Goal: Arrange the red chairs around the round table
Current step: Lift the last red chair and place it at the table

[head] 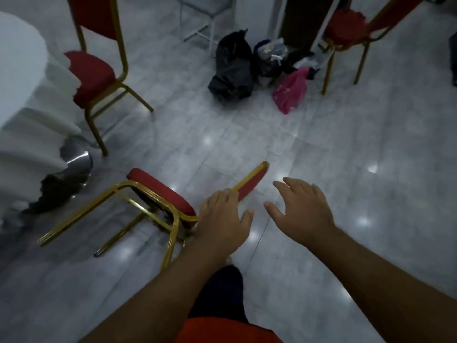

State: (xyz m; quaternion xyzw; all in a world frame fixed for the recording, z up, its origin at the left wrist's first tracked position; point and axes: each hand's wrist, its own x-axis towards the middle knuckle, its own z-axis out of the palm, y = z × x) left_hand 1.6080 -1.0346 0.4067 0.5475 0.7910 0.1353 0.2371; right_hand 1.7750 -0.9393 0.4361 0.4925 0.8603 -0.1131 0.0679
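A red chair with a gold frame (158, 191) lies tipped over on the floor, its legs pointing left and its backrest stretching to the right. My left hand (222, 216) hovers over the junction of seat and backrest, fingers spread, holding nothing. My right hand (301, 209) is open in the air just right of the backrest. A second red chair (96, 73) stands upright against the round table (17, 78), which is draped in a white cloth at the left edge. A third red chair (346, 23) stands at the back right.
Black rubbish bags (232, 68) and a pink bag (291, 90) lie on the marble floor in the middle distance. The table's chrome base (79, 162) shows below the cloth. A white metal frame (205, 23) stands at the back. My leg (222, 290) is below.
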